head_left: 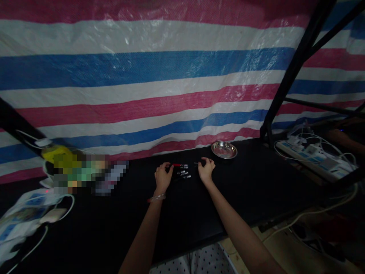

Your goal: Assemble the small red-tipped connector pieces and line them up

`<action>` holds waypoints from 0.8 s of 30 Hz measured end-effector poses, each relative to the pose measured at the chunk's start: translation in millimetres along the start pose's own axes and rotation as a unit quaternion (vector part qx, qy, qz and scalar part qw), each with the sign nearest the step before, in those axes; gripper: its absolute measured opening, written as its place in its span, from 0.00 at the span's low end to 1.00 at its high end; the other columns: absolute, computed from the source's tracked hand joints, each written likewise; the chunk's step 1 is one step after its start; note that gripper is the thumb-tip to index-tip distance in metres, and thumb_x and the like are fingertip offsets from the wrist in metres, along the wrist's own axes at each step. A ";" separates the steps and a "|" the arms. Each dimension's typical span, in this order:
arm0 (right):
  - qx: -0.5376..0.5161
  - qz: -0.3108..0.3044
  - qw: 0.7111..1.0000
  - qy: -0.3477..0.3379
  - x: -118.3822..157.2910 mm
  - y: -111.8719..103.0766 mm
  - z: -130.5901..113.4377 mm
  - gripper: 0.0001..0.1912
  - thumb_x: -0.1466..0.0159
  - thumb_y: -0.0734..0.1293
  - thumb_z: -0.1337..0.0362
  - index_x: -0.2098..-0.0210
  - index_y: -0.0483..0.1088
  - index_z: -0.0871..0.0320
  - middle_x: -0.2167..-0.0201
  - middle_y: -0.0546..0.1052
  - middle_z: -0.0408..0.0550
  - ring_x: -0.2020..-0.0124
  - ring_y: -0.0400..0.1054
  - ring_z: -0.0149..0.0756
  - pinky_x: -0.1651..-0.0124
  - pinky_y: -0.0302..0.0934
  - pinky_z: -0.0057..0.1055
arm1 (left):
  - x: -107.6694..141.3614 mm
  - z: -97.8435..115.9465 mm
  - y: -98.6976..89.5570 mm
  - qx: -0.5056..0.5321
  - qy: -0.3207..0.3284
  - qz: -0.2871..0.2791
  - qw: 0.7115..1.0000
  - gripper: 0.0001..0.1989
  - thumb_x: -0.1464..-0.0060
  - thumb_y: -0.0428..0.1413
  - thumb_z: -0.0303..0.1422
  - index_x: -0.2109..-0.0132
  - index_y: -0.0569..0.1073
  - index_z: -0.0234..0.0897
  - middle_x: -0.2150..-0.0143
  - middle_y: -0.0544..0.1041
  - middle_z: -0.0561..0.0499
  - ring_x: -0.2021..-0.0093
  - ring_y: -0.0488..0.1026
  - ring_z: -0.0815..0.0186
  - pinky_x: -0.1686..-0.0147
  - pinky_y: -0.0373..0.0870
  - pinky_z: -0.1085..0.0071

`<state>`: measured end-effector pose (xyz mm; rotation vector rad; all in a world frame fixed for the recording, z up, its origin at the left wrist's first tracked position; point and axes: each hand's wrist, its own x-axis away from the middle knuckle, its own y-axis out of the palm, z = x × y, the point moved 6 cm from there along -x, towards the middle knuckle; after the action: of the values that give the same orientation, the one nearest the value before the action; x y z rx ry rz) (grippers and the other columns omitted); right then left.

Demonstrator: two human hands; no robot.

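Note:
My left hand (163, 177) rests at the left of a small group of slim sticks on the black table (182, 217). Its thumb and index finger close around the left end of a red stick (176, 165) with a shiny silver tip. Several dark sticks (182, 173) with silver tips lie just below, side by side and pointing right; their bodies blend into the tabletop. Across a small gap, my right hand (206, 169) has its fingers curled together. A small greyish piece (196, 164) pokes out leftward from them, too dim to name. A clear bracelet (157, 198) circles my left wrist.
A round, shallow metal dish (224, 150) stands behind my right hand. To the left are a yellow bottle (61, 154), blurred items and a power strip (25, 213) with cables. Another power strip (313, 152) lies at right, beyond a black frame post (273, 99). Striped sheeting (148, 68) hangs behind.

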<state>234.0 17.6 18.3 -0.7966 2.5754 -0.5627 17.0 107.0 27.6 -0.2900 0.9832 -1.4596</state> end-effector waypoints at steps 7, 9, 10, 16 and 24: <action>0.074 -0.144 0.968 -0.193 19.0 14.8 -27.8 0.08 0.44 0.68 0.63 0.64 0.75 0.49 0.54 0.66 0.48 0.50 0.55 0.43 0.49 0.50 0.39 | -1.5 -5.5 4.1 0.051 0.001 0.006 0.999 0.10 0.46 0.51 0.36 0.58 0.71 0.38 0.65 0.76 0.49 0.63 0.70 0.62 0.60 0.66 0.66; 0.086 -0.156 0.964 -0.196 20.6 16.3 -27.9 0.10 0.44 0.68 0.62 0.61 0.74 0.48 0.53 0.66 0.49 0.49 0.55 0.43 0.50 0.50 0.38 | -1.3 -4.3 4.6 0.055 0.004 0.004 0.998 0.10 0.46 0.51 0.35 0.58 0.71 0.38 0.66 0.75 0.50 0.63 0.71 0.63 0.60 0.66 0.66; 0.090 -0.160 0.963 -0.196 20.8 17.0 -27.4 0.11 0.44 0.69 0.62 0.60 0.74 0.48 0.53 0.66 0.49 0.49 0.54 0.44 0.50 0.50 0.38 | -1.0 -2.8 4.5 0.056 0.008 0.003 0.998 0.10 0.46 0.51 0.34 0.58 0.70 0.38 0.66 0.75 0.50 0.63 0.71 0.63 0.60 0.67 0.66; 0.110 -0.175 0.956 -0.210 22.0 20.6 -25.6 0.09 0.43 0.68 0.62 0.61 0.74 0.47 0.54 0.66 0.49 0.50 0.55 0.43 0.50 0.50 0.38 | 2.4 9.8 -5.8 0.020 0.036 0.035 0.999 0.10 0.48 0.51 0.32 0.58 0.70 0.37 0.59 0.70 0.46 0.65 0.70 0.64 0.63 0.68 0.66; -0.020 -0.155 0.962 -0.225 21.2 14.9 -35.5 0.07 0.41 0.65 0.63 0.64 0.73 0.53 0.59 0.70 0.48 0.53 0.59 0.39 0.50 0.52 0.36 | 4.8 5.7 -24.6 0.037 -0.018 0.137 0.990 0.11 0.47 0.49 0.29 0.55 0.67 0.37 0.64 0.67 0.49 0.66 0.68 0.64 0.63 0.67 0.66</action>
<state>194.6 25.3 36.2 -1.1988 2.0659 -0.3633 3.1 96.6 46.5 -0.1200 0.8996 -1.2330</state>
